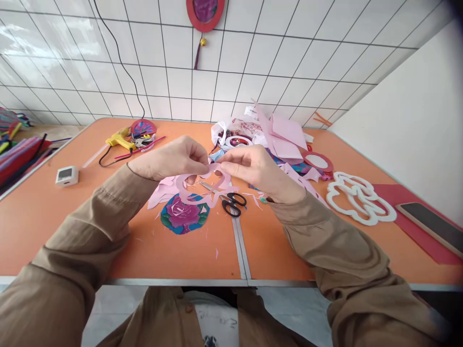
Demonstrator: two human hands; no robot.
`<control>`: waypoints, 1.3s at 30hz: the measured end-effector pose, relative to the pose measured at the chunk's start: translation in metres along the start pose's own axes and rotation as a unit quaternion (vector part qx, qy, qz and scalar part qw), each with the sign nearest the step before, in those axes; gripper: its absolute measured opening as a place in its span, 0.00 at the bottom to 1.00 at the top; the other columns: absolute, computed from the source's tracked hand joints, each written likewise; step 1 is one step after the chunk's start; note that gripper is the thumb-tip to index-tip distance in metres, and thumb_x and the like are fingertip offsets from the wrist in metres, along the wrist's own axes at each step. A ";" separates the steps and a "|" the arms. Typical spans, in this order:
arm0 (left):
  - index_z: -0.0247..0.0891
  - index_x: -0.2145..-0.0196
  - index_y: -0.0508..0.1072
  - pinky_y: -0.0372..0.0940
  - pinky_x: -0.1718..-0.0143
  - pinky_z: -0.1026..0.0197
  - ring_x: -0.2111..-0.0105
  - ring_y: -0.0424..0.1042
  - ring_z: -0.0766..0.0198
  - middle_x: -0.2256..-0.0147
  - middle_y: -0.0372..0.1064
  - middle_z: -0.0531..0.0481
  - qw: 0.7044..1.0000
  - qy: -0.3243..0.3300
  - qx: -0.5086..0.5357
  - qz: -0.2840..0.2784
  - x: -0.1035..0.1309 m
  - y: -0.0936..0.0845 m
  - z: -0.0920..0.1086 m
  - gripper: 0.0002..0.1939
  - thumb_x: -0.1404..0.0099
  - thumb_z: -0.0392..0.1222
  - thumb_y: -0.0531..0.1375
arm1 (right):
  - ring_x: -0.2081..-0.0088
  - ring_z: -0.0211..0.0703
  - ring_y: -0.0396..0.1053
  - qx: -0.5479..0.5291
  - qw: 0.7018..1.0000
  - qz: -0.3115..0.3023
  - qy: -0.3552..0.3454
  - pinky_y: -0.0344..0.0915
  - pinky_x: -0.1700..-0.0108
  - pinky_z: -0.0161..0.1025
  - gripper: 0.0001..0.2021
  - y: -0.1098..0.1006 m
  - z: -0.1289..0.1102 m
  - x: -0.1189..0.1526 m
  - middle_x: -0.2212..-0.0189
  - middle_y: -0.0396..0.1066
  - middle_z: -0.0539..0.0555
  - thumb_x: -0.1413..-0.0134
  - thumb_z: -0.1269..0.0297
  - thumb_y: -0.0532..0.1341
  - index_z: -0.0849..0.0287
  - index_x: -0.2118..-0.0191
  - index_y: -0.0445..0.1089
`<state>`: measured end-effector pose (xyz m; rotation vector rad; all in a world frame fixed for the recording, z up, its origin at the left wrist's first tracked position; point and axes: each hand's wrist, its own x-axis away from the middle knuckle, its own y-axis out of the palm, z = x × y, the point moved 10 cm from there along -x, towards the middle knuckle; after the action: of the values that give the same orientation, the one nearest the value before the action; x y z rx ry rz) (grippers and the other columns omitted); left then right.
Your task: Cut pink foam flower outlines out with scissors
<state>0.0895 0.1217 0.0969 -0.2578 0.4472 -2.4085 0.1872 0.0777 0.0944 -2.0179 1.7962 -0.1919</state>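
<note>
My left hand (pixel 177 159) and my right hand (pixel 253 168) meet above the middle of the orange table, both pinching the top edge of a pink cut-out frame (pixel 185 193). The frame has a wavy outline and an open centre, and it hangs down from my fingers. Below it lies an octagonal piece of blue cloth with a purple flower (pixel 184 217). Black-handled scissors (pixel 234 204) rest just to the right of that cloth, their blades partly behind the pink frame. Pink scraps (pixel 164 190) lie behind the frame on the left.
A yellow glue gun (pixel 121 140) and a white box (pixel 67 176) are at the left. Folded pink sheets (pixel 285 132) and a plastic bag (pixel 249 129) stand at the back. White wavy frames (pixel 361 197), red sheets (pixel 394 197) and a phone (pixel 434 224) lie at the right.
</note>
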 end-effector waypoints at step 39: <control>0.36 0.75 0.75 0.60 0.85 0.72 0.76 0.73 0.66 0.77 0.75 0.48 0.996 -0.033 0.019 0.078 -0.005 -0.003 -0.013 0.11 0.38 0.43 0.65 | 0.68 0.45 0.79 -0.001 0.988 0.134 -0.075 0.75 0.65 0.41 0.07 -0.024 0.002 0.012 0.70 0.80 0.53 0.46 0.59 0.68 0.57 0.68 0.76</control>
<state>0.0882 0.1303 0.0857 -0.2745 0.3760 -2.2463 0.2119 0.0681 0.1006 -1.7179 1.9459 0.0414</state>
